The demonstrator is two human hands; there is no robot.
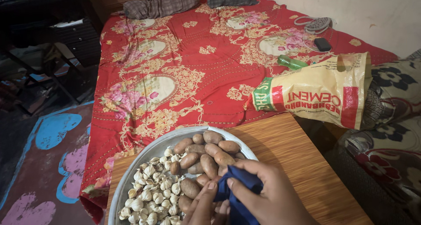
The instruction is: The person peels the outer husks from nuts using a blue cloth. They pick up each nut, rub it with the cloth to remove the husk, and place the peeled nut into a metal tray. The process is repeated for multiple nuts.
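— Potatoes (206, 157) are what our hands are at, so let's place them. Start big: what lies around us?

— Beyond the bench (289, 155) we see a bed under a red flowered bedspread (184, 62). A yellowish woven sack (320, 91) lies on its side at the bench's far right edge, a green bottle (291, 62) just past it, and a small dark device (322, 44) farther back near the wall.

— And on the bench itself?

— A wide round metal tray (144, 157), overhanging the bench's left side. It holds two heaps: the brown potatoes in the far and right part, garlic bulbs (151, 192) in the near left part. The heaps touch in the middle.

— Which way do the potatoes lie from our hands?

— Directly ahead and slightly left, touching. Most of them have their long axes running from near left to far right.

— Our hands, then?

— Our right hand (267, 196) is curled over a dark blue cloth (239, 194) and grips it, the cloth pressed against the nearest potatoes. Our left hand (204, 205) rests its fingertips on a potato at the near edge of the heap, fingers bent; whether it truly clasps it we cannot tell, since the lower frame cuts it off.

— Which is nearer the heap?

— Both touch it; the left sits deeper among them.
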